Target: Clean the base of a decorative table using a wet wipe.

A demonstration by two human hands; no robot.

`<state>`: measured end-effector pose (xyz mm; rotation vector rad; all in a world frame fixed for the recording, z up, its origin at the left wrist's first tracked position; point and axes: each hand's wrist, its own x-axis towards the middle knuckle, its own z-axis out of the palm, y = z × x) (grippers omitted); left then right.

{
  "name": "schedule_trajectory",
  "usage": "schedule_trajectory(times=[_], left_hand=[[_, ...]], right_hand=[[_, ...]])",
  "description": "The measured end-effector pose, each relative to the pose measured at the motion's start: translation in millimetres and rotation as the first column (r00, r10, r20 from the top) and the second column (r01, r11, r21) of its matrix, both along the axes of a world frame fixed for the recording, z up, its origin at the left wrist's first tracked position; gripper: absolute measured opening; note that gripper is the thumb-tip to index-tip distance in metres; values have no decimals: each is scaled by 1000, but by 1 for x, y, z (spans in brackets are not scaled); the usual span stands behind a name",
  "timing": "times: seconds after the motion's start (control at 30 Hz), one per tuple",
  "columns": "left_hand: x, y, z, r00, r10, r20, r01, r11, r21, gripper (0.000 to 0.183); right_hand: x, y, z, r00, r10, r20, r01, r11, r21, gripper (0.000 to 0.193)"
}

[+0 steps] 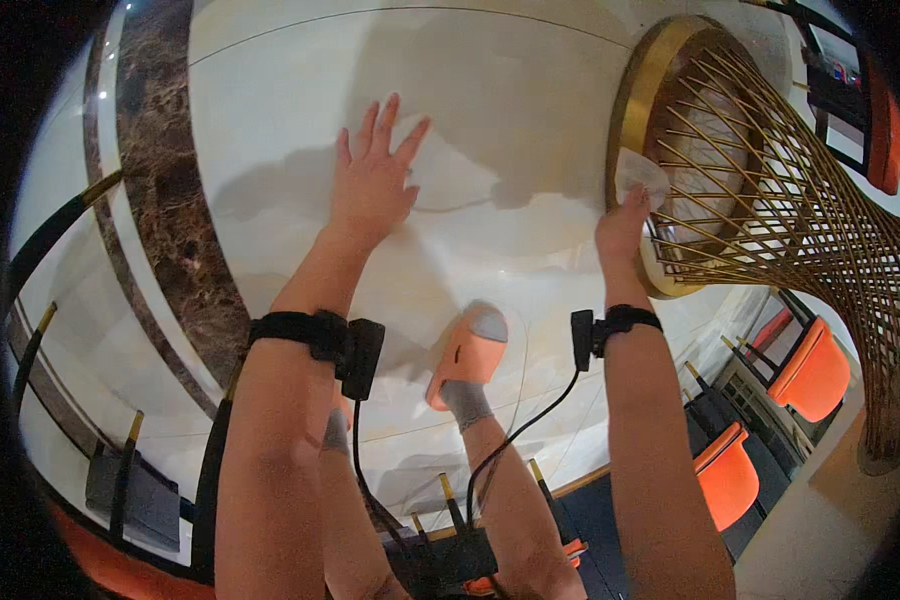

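Whitish cloth point(638, 172) lies against the left edge of the round gold base point(627, 115), grasped in my right hand's point(622, 232) fingers. I judge a wiping step to be in hand; the next move calls for light, even pressure along that rim. Left of the base, my left hand point(372, 190) holds nothing, fingers spread; I cannot tell whether it touches the marble floor point(530, 60). Crossing bronze rods point(805, 170) on the base hinder reaching inward; an orange chair point(813, 372) stands to its lower right.

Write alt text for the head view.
A person's right hand holds a whitish wipe at the round, gold-rimmed base of a gold rod lattice; the left hand, spread wide, is over the pale floor.
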<state>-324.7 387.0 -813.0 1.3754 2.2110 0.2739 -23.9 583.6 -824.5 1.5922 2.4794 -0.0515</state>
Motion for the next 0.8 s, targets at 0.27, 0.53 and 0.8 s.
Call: schedule_trajectory(times=[0.27,0.53,0.8], left_hand=[[-6,7,-19,996,-81,44,87,982,-169,104],[-6,12,-25,986,-90,137,106,987,-119,107],[-13,13,-22,980,-103,168,135,973,-189,107]], right_hand=[[-28,45,10,930,-105,353,169,973,-155,50],[4,14,22,988,-79,-134,85,995,45,42],[-14,67,62,979,198,-37,-177,931,320,34]])
